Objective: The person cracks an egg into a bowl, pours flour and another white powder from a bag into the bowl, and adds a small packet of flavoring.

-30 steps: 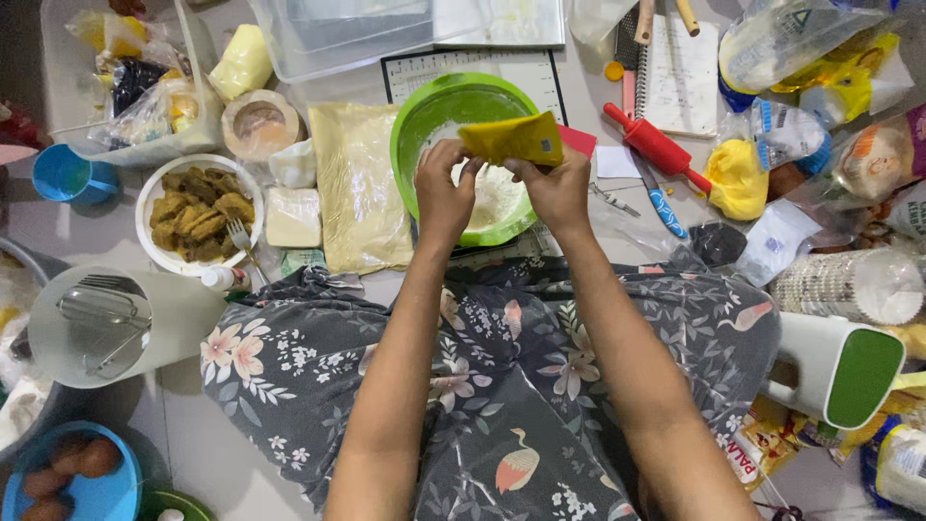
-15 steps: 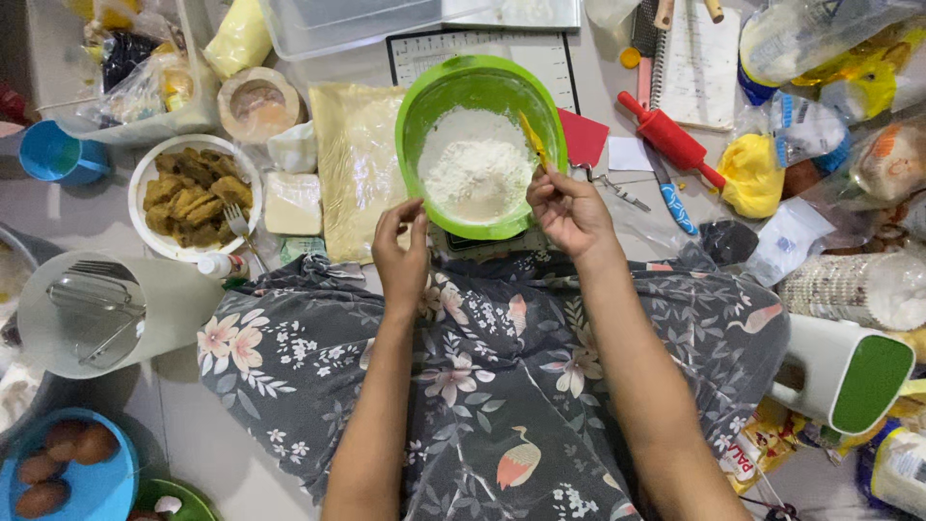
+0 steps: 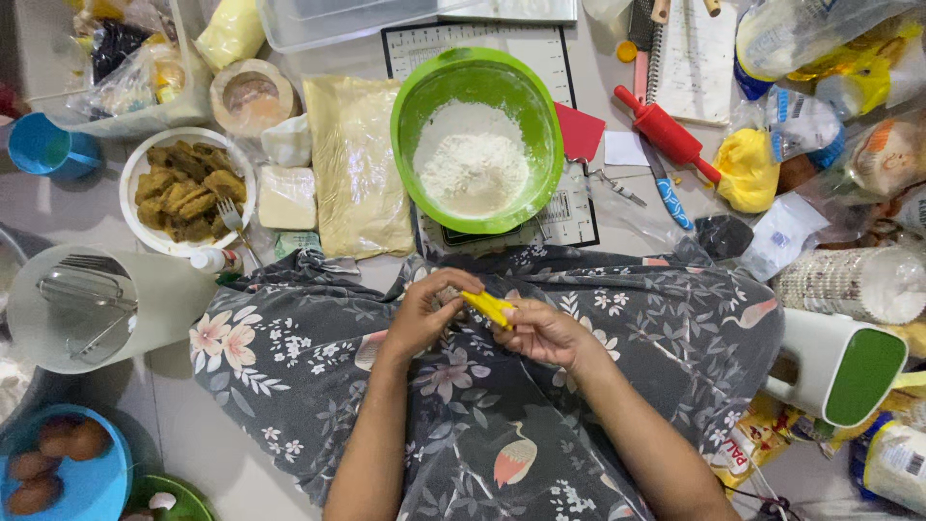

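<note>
My left hand (image 3: 424,314) and right hand (image 3: 540,333) both pinch the small yellow packet (image 3: 487,307) over my lap, fingers closed at its opposite ends, seemingly to fold it. Its long axis runs upper-left to lower-right. Beyond it sits the green bowl (image 3: 410,106) of flour (image 3: 473,159).

You have one green bowl (image 3: 477,72) of flour at twelve o'clock, one white plate (image 3: 135,183) at ten, one red rolling pin (image 3: 667,133) at one, two blue containers (image 3: 46,150) at nine and seven, and two hands (image 3: 424,314) holding one yellow packet (image 3: 488,306).
</note>
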